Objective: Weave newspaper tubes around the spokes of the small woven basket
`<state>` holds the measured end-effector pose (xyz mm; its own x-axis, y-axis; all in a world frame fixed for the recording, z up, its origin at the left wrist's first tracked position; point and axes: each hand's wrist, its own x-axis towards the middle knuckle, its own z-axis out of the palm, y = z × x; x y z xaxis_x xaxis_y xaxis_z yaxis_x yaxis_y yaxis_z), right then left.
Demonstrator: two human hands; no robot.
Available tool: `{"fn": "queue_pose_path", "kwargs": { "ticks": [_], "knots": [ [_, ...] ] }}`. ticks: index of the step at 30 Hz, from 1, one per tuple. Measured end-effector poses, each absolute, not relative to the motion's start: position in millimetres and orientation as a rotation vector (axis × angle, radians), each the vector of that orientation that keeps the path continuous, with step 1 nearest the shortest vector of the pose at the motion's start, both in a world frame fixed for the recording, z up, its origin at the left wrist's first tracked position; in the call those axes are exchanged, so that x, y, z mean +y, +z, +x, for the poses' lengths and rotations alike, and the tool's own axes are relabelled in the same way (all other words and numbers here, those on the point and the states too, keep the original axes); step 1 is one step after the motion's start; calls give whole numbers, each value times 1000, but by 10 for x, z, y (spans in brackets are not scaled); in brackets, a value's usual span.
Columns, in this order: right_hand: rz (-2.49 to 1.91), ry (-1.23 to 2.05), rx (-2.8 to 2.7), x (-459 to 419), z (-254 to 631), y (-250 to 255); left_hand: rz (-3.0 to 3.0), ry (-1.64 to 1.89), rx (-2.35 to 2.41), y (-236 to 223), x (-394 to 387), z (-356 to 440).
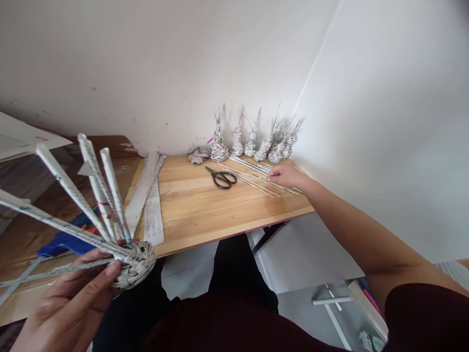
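Woven paper basket (136,266), coarsely rounded

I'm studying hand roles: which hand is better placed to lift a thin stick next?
Probably the right hand: its fingertips are at thin sticks on the table, while the left hand holds a woven piece.

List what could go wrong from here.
The right hand is among closely laid thin sticks, so neighbours might get dragged along.
The scissors lie beside those sticks and could get nudged.
The tubes fanning from the woven piece in the left hand might bend if bumped.
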<state>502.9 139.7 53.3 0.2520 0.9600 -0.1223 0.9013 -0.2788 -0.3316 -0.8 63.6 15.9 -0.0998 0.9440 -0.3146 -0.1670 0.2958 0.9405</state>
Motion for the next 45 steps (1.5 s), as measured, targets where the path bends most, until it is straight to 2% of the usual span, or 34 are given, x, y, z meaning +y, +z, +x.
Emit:
{"fn": "queue_pose_path", "kwargs": {
  "ticks": [6, 13, 24, 37, 45],
  "knots": [
    [-2400, 321, -1853, 1570, 4734, 374, 793, 1230, 1279, 125, 636, -63],
    [-2540, 223, -1896, 1604, 4654, 430, 767, 1288, 1232, 153, 542, -108],
    [-2416, -4, -1928, 1507, 4670, 387, 798, 1249, 1055, 104, 528, -49],
    [-2419, 180, -1916, 1423, 4809, 400, 753, 1312, 1151, 254, 443, -96],
    [-2385, 126, -1797, 1339, 4890, 365, 760, 1310, 1132, 294, 423, -79]
  ]
}}
